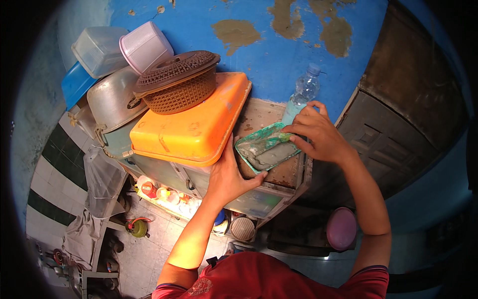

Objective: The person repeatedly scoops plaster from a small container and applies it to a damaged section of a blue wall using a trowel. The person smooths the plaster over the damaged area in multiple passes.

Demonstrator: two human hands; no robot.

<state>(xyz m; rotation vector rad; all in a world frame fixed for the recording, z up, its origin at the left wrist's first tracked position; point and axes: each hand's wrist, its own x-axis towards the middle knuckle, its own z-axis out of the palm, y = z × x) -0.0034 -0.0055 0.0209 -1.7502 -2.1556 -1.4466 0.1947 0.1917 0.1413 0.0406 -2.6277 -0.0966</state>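
A green plastic tray (251,164) holding wet grey paste (271,155) sits on top of a worn cabinet. My left hand (230,174) spans the tray's left end, thumb at its near corner and fingers along the side by the orange basin (191,129). Over the tray's right part, my right hand (316,132) is closed in a pinch, fingertips down at the far rim. A yellow-green sliver shows by those fingertips; what it belongs to is hidden. Behind the right hand stands a clear plastic bottle (306,87) with a blue cap, upright near the wall.
On the upturned orange basin rests a brown woven lidded basket (181,89). Metal pots (117,97) and plastic tubs (147,47) pile up at the left. The blue wall (189,30) has grey patches. A dark wooden door (398,119) stands at right, a pink oval object (341,228) below.
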